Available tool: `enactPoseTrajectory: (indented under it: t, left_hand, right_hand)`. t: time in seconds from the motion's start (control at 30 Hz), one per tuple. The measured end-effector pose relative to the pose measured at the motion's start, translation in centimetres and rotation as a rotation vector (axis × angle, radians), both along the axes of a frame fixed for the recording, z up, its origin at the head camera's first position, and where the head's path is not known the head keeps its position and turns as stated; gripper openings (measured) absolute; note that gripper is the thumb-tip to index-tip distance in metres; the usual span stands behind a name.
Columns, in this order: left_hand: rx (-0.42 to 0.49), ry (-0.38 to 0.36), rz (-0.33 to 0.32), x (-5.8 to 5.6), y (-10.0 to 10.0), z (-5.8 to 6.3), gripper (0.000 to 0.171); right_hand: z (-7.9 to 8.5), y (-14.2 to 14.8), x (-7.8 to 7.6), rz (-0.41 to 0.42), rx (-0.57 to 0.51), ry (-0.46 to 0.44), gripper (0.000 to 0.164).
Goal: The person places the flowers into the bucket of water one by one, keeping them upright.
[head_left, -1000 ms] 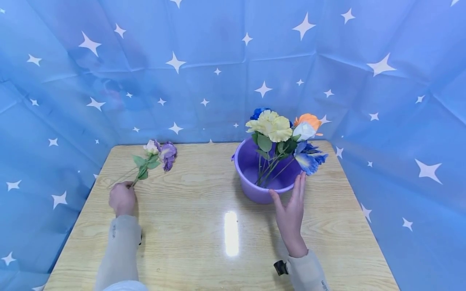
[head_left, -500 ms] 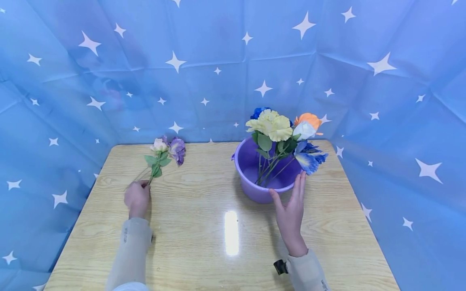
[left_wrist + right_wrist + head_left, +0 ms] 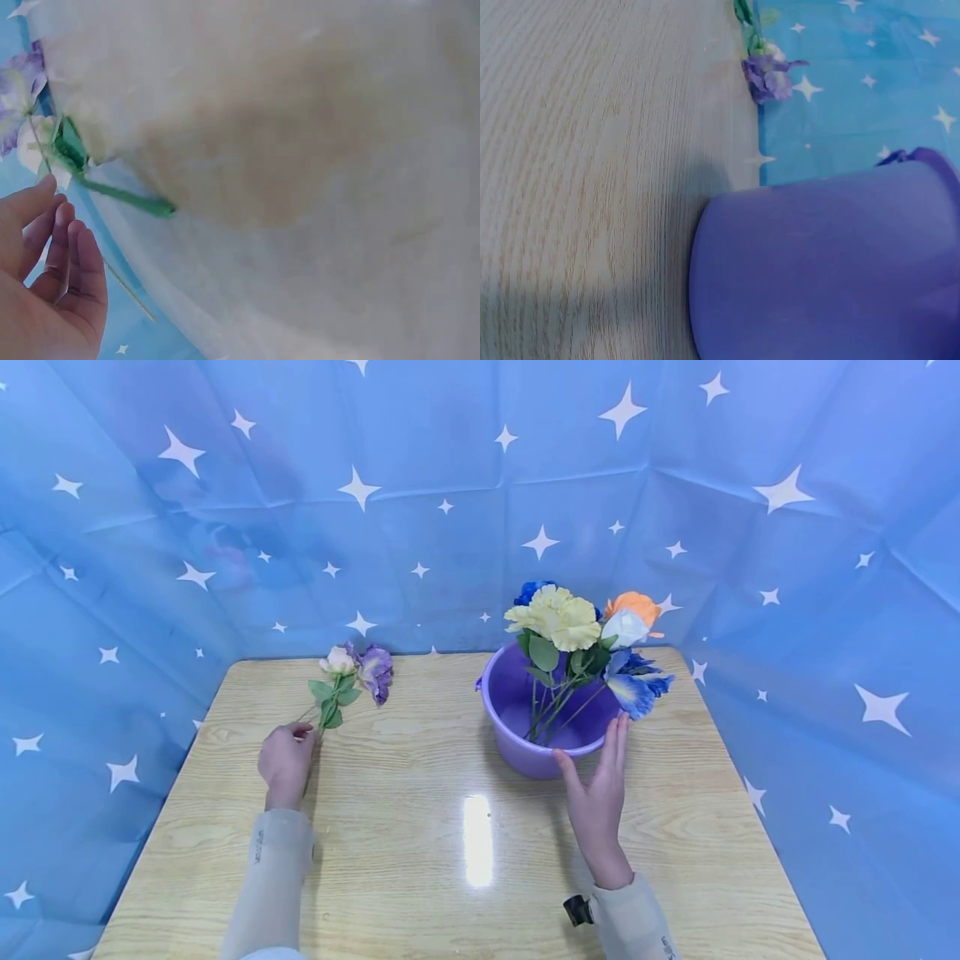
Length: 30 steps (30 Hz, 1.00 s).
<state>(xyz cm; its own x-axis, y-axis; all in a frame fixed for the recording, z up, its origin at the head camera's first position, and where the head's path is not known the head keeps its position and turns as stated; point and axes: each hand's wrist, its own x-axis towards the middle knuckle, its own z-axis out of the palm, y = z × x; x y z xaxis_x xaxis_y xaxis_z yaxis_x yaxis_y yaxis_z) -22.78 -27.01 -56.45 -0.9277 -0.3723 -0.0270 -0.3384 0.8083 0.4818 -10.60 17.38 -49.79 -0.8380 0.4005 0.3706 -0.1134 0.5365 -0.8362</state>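
Note:
On the left of the table, my left hand (image 3: 287,762) pinches the thin stem of a purple flower (image 3: 375,672) between thumb and fingertips. Beside it lies a pale pink-white flower (image 3: 339,660) with green leaves; its thick green stem ends free of the fingers in the left wrist view. At the right stands a purple bucket (image 3: 525,758) holding several flowers, among them a pale yellow flower (image 3: 562,618) and a blue flower (image 3: 633,689). My right hand (image 3: 597,802), thumb and straight fingers spread, touches the near side of the bucket at its rim. The right wrist view does not show this hand.
The wooden table (image 3: 405,827) meets a blue star-patterned cloth (image 3: 420,527) at its back and sides. An orange flower (image 3: 636,607) and a white flower (image 3: 624,629) lean over the bucket's right rim. A bright light reflection lies on the tabletop.
My left hand has shifted rightward with the purple and pink-white flowers, then its fingers loosened from the pink-white flower's stem. The right hand and bucket have stayed in place.

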Motion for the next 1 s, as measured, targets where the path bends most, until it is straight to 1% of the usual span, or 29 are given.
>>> enactPoseTrajectory:
  t: [0.1, 0.2, 0.37, 0.53, 0.63, 0.83, 1.0]
  left_hand:
    - [0.007, 0.032, 0.002, -0.5, -0.1, 0.5, 0.028]
    - [0.022, 0.044, 0.010, -1.0, -0.2, 0.8, 0.030]
    - [0.042, 0.046, 0.022, -1.4, -0.6, 0.6, 0.034]
    - [0.053, 0.018, 0.018, -1.6, -0.9, 0.3, 0.036]
    - [0.045, -0.008, 0.014, -1.6, -1.1, 0.3, 0.032]
    - [-0.005, -0.054, 0.007, -1.5, -1.4, 0.8, 0.026]
    - [-0.019, -0.065, -0.014, -1.6, -1.1, 1.7, 0.024]
  right_hand:
    - [0.0, 0.0, 0.0, -0.002, 0.001, 0.004, 0.093]
    - [-0.1, 0.0, -0.1, -0.005, 0.000, 0.005, 0.093]
    - [-0.1, 0.0, -0.1, -0.006, -0.007, -0.002, 0.092]
    - [-0.1, 0.0, -0.1, -0.005, -0.015, -0.008, 0.093]
    - [-0.1, 0.0, 0.0, -0.003, -0.014, -0.009, 0.093]
    - [-0.1, 0.0, 0.0, 0.005, -0.020, -0.013, 0.093]
    - [-0.1, 0.1, 0.0, 0.007, -0.023, -0.018, 0.093]
